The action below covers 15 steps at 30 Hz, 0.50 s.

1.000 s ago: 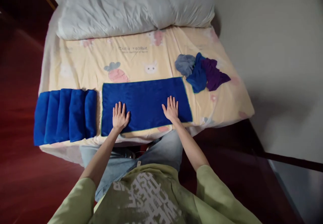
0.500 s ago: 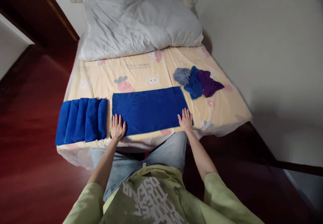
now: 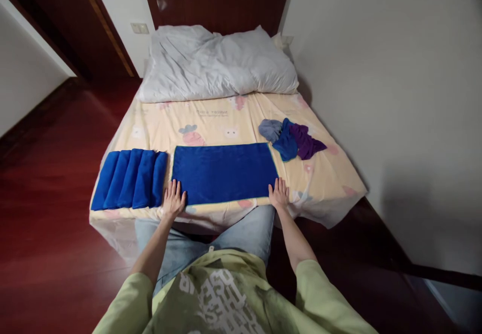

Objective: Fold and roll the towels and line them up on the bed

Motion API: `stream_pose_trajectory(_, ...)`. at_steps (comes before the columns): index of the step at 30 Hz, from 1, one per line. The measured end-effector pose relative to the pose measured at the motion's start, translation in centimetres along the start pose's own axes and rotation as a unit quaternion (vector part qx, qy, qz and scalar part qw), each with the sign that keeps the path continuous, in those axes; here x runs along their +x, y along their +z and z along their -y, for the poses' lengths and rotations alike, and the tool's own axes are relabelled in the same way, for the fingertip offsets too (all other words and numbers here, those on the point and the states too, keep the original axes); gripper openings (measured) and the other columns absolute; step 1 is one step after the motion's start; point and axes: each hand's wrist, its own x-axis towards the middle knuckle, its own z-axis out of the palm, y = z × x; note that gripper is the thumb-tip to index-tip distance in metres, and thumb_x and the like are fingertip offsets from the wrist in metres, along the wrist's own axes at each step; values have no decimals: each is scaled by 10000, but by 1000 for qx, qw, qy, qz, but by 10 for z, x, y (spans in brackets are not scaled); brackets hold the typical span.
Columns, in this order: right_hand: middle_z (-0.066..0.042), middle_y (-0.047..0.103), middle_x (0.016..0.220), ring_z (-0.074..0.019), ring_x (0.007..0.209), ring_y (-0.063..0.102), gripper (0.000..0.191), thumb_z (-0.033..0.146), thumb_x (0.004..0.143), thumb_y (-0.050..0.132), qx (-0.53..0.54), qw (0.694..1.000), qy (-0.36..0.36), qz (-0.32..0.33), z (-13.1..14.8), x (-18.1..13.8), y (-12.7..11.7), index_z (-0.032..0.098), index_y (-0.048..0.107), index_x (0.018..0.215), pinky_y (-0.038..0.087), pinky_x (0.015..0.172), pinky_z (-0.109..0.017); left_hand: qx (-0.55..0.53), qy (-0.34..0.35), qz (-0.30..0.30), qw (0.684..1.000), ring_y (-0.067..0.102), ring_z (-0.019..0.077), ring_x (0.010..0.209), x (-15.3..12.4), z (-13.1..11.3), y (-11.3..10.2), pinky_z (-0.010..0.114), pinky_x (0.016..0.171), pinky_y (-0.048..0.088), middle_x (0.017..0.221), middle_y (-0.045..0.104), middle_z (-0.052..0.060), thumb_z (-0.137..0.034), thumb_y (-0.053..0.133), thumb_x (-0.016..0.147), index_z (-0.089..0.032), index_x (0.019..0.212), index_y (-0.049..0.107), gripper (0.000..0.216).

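A blue towel (image 3: 225, 173) with a thin green edge lies spread flat near the front of the bed. My left hand (image 3: 173, 198) rests flat on its near left corner, fingers stretched out. At the near right corner, my right hand (image 3: 279, 193) lies flat in the same way. Left of the spread towel is a row of several rolled blue towels (image 3: 130, 179), side by side. Beyond its far right corner sit a crumpled grey cloth (image 3: 270, 129), a crumpled blue cloth (image 3: 285, 145) and a crumpled purple cloth (image 3: 308, 142), bunched together.
The bed (image 3: 327, 173) wears a pale yellow sheet with rabbit and carrot prints. A bulky white quilt (image 3: 218, 65) lies across its far end, before a dark wooden headboard (image 3: 222, 0). A wall (image 3: 395, 98) stands to the right; reddish floor (image 3: 56, 183) shows to the left.
The view has tilted up, so more of the headboard shows. Both hands have slid slightly toward the towel's near edge, still laid flat. The cloths have stayed in place.
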Motion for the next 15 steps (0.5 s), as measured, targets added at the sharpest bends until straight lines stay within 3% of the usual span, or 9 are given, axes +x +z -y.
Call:
stream_pose_trajectory(3, -116, 152, 1765, -253, 1654, 107, 720, 449, 1079, 187, -4, 1000, 2, 12, -1, 2, 1, 60, 241, 1683, 79, 1346, -494, -9, 3, -12, 1000, 161, 348, 1632, -3, -3, -5, 582, 1311, 187, 1714, 273, 220, -428, 339, 1023, -46, 1612, 394, 703)
stream_pose_trajectory(5, -109, 152, 1766, -254, 1655, 107, 725, 454, 1075, 185, -1, 1000, 1, 11, -1, 2, 2, 66, 241, 1684, 76, 1347, -493, -16, 18, -22, 999, 169, 339, 1632, -21, -8, -7, 584, 1315, 183, 1716, 280, 205, -414, 340, 1025, -72, 1612, 401, 682)
stream_pose_trajectory(9, -119, 186, 1760, -251, 1652, 123, 726, 466, 1071, 178, 9, 1000, 1, 5, 0, 0, 3, 83, 271, 1681, 85, 1344, -499, -30, 34, -25, 999, 196, 348, 1626, -92, -21, 1, 604, 1307, 228, 1707, 303, 207, -371, 363, 1025, -96, 1606, 410, 644)
stream_pose_trajectory(11, -130, 195, 1758, -251, 1651, 122, 724, 455, 1066, 192, 12, 1000, 4, 2, 0, -1, 2, 79, 270, 1680, 87, 1342, -508, -46, 48, 4, 998, 237, 357, 1613, -128, -29, 6, 595, 1287, 299, 1693, 343, 197, -336, 418, 999, -125, 1581, 450, 620)
stream_pose_trajectory(15, -154, 222, 1749, -266, 1646, 119, 716, 424, 1050, 259, 41, 999, 6, -8, 0, 1, -6, 62, 290, 1668, 97, 1336, -542, -76, 43, 51, 995, 487, 334, 1481, -157, -39, 7, 547, 1241, 404, 1549, 550, 177, -262, 453, 974, -172, 1430, 599, 487)
